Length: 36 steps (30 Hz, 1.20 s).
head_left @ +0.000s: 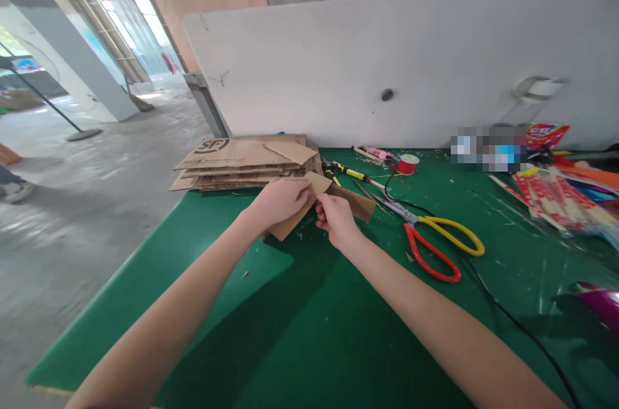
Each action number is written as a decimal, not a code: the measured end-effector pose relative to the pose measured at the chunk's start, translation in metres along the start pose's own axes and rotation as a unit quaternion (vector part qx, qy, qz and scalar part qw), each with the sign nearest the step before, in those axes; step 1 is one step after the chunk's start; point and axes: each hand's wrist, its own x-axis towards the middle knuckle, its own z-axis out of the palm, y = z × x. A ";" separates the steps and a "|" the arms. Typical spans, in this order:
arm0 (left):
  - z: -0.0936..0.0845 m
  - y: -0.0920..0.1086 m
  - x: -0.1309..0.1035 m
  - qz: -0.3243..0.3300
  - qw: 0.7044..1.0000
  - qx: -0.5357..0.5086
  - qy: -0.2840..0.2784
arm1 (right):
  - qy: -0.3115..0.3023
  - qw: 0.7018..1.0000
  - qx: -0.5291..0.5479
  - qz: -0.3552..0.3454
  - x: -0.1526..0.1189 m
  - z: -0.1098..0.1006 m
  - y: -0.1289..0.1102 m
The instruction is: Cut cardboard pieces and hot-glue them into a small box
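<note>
Both of my hands are at a small piece of cardboard above the green tabletop. My left hand lies over its left side, fingers bent down onto it. With thumb and curled fingers, my right hand pinches its right edge. Another cardboard strip sticks out behind my right hand. Just beyond my left hand is a stack of flattened cardboard with a loose cut piece on top. Scissors with one red and one yellow handle lie partly open to the right.
On the green table a black cable runs along the right. Behind the scissors are a red spool and a yellow-black tool. Packaged wooden sticks lie far right. A white board stands along the back edge.
</note>
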 end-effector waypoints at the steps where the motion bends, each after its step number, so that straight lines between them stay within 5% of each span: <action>1: 0.000 0.000 0.000 0.000 1.000 0.001 0.000 | -0.001 1.000 -0.002 0.000 0.000 0.000 0.000; 11: -0.006 0.002 0.001 0.003 1.000 0.024 0.001 | -0.002 0.992 -0.113 -0.050 0.003 -0.008 0.000; 13: -0.006 0.000 0.004 0.005 1.000 0.027 0.001 | 0.001 0.976 -0.188 -0.113 0.001 -0.017 -0.008; 15: -0.005 -0.001 0.008 0.006 1.000 0.029 0.000 | 0.016 0.903 -0.354 -0.242 -0.002 -0.030 -0.019; 18: -0.003 0.000 0.015 0.021 0.999 0.026 0.012 | 0.068 0.686 -0.603 -0.402 -0.003 -0.046 -0.037; 19: -0.002 0.001 0.017 0.030 0.999 0.023 0.015 | 0.083 0.635 -0.645 -0.416 -0.002 -0.050 -0.043; 21: -0.002 0.004 0.020 0.048 0.999 0.019 0.010 | 0.093 0.585 -0.695 -0.408 0.002 -0.056 -0.049; 25: -0.003 0.008 0.022 0.053 0.998 0.021 0.000 | 0.045 0.608 -0.721 -0.330 0.012 -0.061 -0.050; 32: 0.000 0.008 0.018 0.034 0.999 0.005 0.006 | 0.026 0.653 -0.685 -0.321 0.015 -0.068 -0.060; 36: -0.002 0.004 0.019 0.039 0.999 -0.010 -0.005 | 0.072 0.694 -0.672 -0.248 0.020 -0.096 -0.083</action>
